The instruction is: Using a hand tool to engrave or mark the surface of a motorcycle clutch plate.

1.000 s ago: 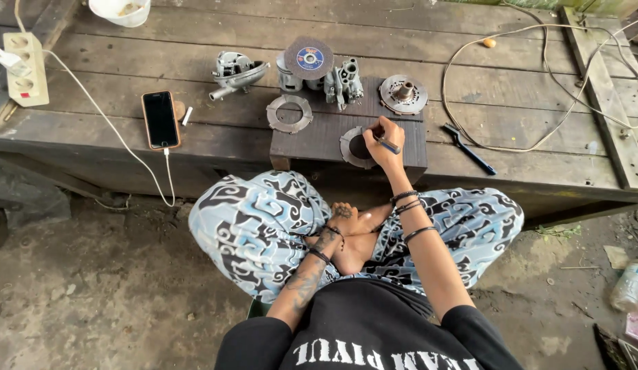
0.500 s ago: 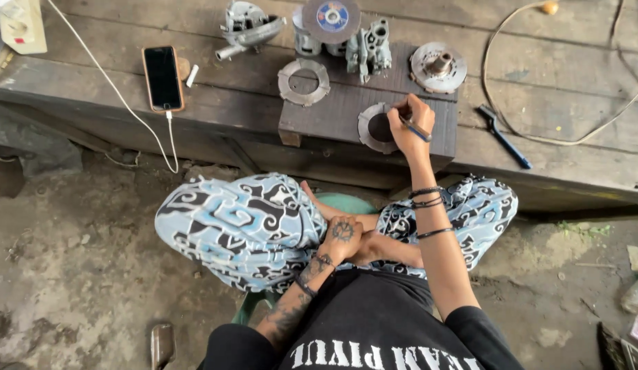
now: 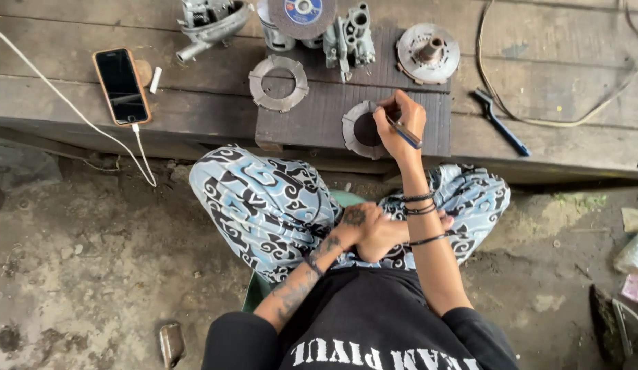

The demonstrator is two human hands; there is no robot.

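While the right hand (image 3: 399,118) pinches a blue pen (image 3: 403,131) over the ring-shaped metal plate (image 3: 361,129) on the worktop (image 3: 72,96), marking seems underway; steadiness comes next. Left hand (image 3: 365,229) rests curled, empty, on the lap.

Black short-sleeved shirt with white lettering, blue-and-black swirl-patterned trousers, dark bracelets on both wrists, tattooed left forearm

- Left of the dark board (image 3: 319,116), bare tabletop (image 3: 195,103) lies open up to the phone (image 3: 121,85).
- Behind the board, metal parts (image 3: 346,31) crowd the way.
- Right of the board, a blue tool (image 3: 500,122) and cable (image 3: 538,120) obstruct.
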